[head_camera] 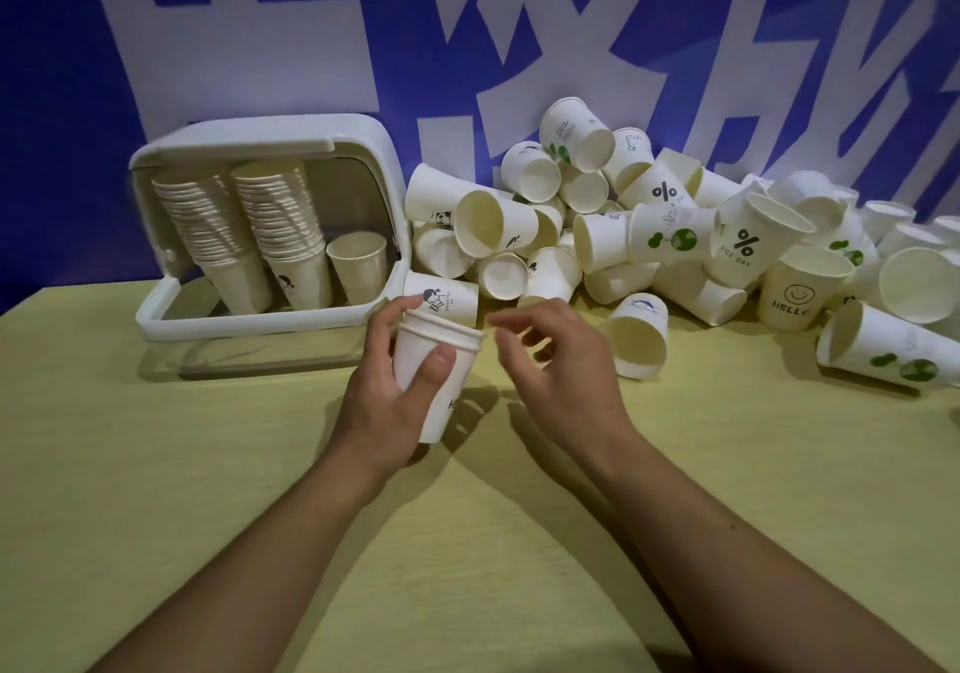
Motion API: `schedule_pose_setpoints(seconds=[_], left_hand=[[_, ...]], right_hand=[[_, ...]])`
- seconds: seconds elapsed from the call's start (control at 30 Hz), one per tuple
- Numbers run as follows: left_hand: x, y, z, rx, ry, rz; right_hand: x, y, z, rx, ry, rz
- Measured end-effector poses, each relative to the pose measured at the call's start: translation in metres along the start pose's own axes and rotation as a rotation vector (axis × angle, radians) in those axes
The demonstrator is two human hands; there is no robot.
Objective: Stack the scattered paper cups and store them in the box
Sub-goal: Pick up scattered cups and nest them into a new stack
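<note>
Cups [675, 235] mostly lie heaped beyond the fingers on the desk [208, 464]; two stacks stand in the box [270, 225]. Left hand [387, 402] grips a small stack [434, 360], perhaps three; right hand [558, 360] loosely curled, empty.

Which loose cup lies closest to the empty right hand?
The cup with the blue mark, lying on its side alone, just right of the right hand; the other loose cups sit farther back in the pile.

A pale yellow table [208, 490] bears a white box [363, 163] and a heap of paper cups [649, 235].
</note>
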State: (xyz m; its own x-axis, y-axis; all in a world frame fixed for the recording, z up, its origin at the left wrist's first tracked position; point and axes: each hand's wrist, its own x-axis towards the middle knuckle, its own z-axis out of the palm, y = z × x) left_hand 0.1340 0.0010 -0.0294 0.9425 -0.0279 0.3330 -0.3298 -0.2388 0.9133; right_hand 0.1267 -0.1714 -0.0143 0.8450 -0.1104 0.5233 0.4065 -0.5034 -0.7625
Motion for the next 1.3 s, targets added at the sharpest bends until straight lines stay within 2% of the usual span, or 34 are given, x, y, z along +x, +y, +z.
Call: schedule_pose_setpoints(seconds=[0.1,0.17,0.27,0.33,0.4,0.47,0.7,0.9,1.0,1.13,1.3], left_hand=[[-0.003,0.0,0.002,0.02,-0.046,-0.011],[-0.005,0.001,0.003,0.019,-0.087,-0.009],[-0.007,0.004,0.003,0.024,-0.136,-0.008],[-0.007,0.006,0.004,0.036,-0.153,0.007],[-0.007,0.006,0.004,0.039,-0.162,0.016],[-0.007,0.004,0.004,0.054,-0.172,0.025],[-0.006,0.0,0.004,0.14,-0.174,0.054],[-0.007,0.0,0.004,0.171,-0.187,0.043],[-0.007,0.0,0.003,0.166,-0.191,0.039],[-0.007,0.002,0.004,0.142,-0.207,0.038],[-0.007,0.001,0.002,0.122,-0.227,0.054]], right_hand=[[0.012,0.006,-0.015,-0.234,0.238,-0.075],[0.021,0.015,-0.028,-0.437,0.304,-0.023],[0.026,0.032,-0.042,-0.668,0.172,0.228],[0.026,0.041,-0.046,-0.711,0.041,0.318],[0.026,0.045,-0.045,-0.654,-0.068,0.366],[0.025,0.045,-0.039,-0.598,-0.108,0.369],[0.018,0.037,-0.022,-0.58,-0.045,0.33],[0.021,0.038,-0.024,-0.434,0.037,0.337],[0.021,0.031,-0.026,-0.288,0.083,0.26],[0.017,0.015,-0.023,0.046,0.111,0.191],[0.013,0.013,-0.021,0.159,0.037,0.096]])
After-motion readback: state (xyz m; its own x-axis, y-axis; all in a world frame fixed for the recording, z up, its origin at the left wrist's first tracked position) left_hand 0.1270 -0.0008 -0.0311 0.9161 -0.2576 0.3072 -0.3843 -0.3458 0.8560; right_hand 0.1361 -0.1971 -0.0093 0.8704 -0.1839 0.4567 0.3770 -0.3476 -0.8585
